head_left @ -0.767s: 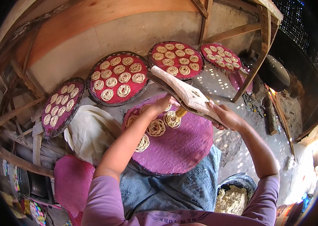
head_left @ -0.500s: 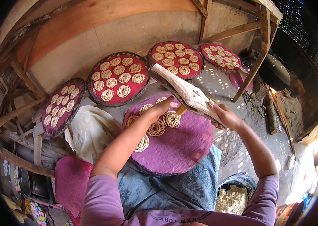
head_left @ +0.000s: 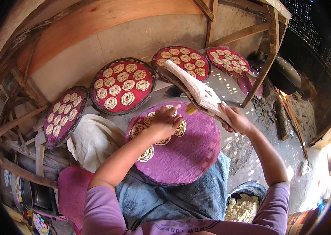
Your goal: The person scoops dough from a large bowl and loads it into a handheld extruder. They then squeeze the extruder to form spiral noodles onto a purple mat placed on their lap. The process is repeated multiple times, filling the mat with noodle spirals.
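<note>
Your left hand (head_left: 165, 124) is open, fingers loosely spread, over the noodle nests (head_left: 146, 154) on the purple tray's (head_left: 185, 166) left part; whether it touches them is hard to tell. Your right hand (head_left: 237, 120) grips the wooden press (head_left: 196, 92) above the tray's far right edge. Right of the nests, you have open room to the tray's rim. Nearer you than the tray, your shirt (head_left: 165, 227) bears lettering (upside down).

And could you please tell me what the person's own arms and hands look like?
The left hand and right hand wear no gloves, and I see no watch or bracelet at either wrist. The left forearm and right forearm are bare too. The left sleeve and right sleeve are short and light purple.
</note>
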